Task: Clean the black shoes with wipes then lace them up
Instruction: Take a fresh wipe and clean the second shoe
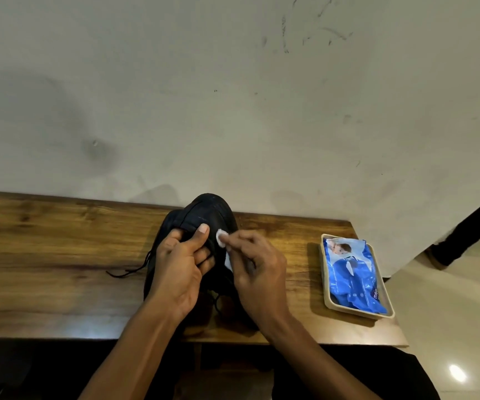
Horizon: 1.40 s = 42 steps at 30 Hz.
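Note:
A black shoe (208, 210) sits on the wooden table (59, 255), toe pointing toward the wall. My left hand (179, 267) grips its upper from the left, thumb laid over the top and fingers curled into the opening. My right hand (257, 269) pinches a small white wipe (222, 237) and presses it against the shoe's right side. A loose black lace (127, 271) trails out to the left on the table. Both hands hide the rear half of the shoe. A second shoe cannot be made out.
A blue wipes packet (351, 272) lies in a beige tray (327, 295) at the table's right end. A stained wall rises just behind the table. Right of the table lies a pale tiled floor, with a dark slanted bar (469, 229) leaning there.

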Tool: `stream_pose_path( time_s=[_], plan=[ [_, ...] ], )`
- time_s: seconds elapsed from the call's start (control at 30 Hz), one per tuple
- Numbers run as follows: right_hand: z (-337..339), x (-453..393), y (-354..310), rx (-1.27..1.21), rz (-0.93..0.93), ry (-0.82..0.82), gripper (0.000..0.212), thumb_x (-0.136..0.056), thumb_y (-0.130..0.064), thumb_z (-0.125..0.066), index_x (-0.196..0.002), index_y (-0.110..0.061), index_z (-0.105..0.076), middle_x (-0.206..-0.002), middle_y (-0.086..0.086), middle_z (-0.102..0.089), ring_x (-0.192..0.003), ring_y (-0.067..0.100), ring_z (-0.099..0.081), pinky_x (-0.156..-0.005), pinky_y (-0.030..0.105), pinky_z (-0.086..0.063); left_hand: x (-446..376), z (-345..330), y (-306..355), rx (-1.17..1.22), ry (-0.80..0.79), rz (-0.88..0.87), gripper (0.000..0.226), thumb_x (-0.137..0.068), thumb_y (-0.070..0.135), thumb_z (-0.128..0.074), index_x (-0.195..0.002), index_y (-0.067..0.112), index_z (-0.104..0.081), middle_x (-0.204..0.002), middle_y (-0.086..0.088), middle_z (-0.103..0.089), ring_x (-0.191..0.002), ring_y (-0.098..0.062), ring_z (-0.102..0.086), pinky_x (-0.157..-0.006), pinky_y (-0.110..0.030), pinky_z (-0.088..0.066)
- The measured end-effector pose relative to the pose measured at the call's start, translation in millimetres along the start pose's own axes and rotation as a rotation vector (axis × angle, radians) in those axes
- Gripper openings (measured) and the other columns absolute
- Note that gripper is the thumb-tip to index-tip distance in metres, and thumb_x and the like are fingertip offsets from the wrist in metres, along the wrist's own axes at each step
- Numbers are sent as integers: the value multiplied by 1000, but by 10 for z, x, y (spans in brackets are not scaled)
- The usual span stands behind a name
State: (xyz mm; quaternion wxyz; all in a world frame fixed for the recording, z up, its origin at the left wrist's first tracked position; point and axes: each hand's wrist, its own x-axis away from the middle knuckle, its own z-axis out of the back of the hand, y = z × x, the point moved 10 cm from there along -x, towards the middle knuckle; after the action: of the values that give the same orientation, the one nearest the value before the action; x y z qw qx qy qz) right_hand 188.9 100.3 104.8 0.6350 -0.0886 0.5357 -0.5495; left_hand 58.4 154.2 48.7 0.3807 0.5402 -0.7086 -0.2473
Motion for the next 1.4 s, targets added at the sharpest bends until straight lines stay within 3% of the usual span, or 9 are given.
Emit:
stream_pose_path(
  time_s=[0.23,0.47,0.6,0.77,0.9,1.03,1.2,1.33,1.4],
  plan=[
    [83,-41,219,-7,-133,24,27,-92,-2,-68,-113,-17,-77,-101,-7,-72,-93,3,-67,-75,12,-51,8,-81,-19,17,-26,-11,13,-97,10,-57,-108,14,-63,-105,-8,-76,-99,-22,-74,-81,-34,-59],
    [-49,64,-188,118,179,-34,26,-91,1,-68,-114,-10,-75,-110,2,-67,-104,8,-62,-86,21,-53,-28,-18,-24,-5,36,-21,4,-95,13,-62,-94,15,-66,-89,-7,-74,-81,-19,-73,-73,-32,-58],
    [-89,379,-31,176,241,-199,23,-90,0,-68,-109,-11,-75,-109,1,-65,-104,12,-62,-87,21,-51,-91,63,-26,19,80,-10,6,-96,13,-61,-101,15,-65,-98,-5,-76,-92,-19,-74,-74,-34,-58],
    [-41,214,49,30,64,-139,19,-89,1,-71,-102,-11,-77,-102,-4,-69,-97,3,-64,-82,14,-51,-122,89,-50,4,108,-3,7,-96,13,-61,-103,14,-63,-105,-8,-74,-93,-18,-74,-81,-35,-58],
    [-169,-52,-135,-23,67,-78,20,-90,2,-68,-103,-10,-76,-102,-2,-69,-97,4,-64,-82,20,-53,-134,143,-40,-46,146,-13,18,-94,16,-65,-110,8,-60,-93,-14,-64,-79,-24,-65,-71,-33,-57],
    [-254,172,-146,105,222,-209,23,-90,3,-66,-109,-9,-74,-108,2,-67,-103,13,-63,-87,27,-52,-168,217,-66,-43,170,23,7,-94,14,-65,-98,11,-59,-81,-5,-64,-60,-11,-61,-53,-25,-53],
    [-101,454,208,209,196,-351,26,-89,0,-69,-110,-14,-73,-109,-3,-66,-104,10,-62,-90,25,-50,-210,229,-95,35,206,48,5,-96,10,-62,-98,14,-60,-109,-9,-73,-97,-19,-72,-74,-32,-58],
    [-50,496,453,242,50,-382,24,-89,-2,-68,-105,-19,-73,-108,-6,-65,-101,7,-63,-85,29,-54,-215,283,-87,40,264,42,6,-96,8,-61,-97,13,-57,-112,-11,-70,-97,-20,-71,-74,-31,-58],
    [-34,462,492,216,-9,-347,22,-89,-2,-68,-102,-19,-73,-104,-8,-68,-99,4,-64,-84,24,-54,-235,307,-84,25,279,39,7,-96,7,-61,-97,13,-57,-113,-11,-69,-95,-19,-70,-73,-30,-58]
  ],
)
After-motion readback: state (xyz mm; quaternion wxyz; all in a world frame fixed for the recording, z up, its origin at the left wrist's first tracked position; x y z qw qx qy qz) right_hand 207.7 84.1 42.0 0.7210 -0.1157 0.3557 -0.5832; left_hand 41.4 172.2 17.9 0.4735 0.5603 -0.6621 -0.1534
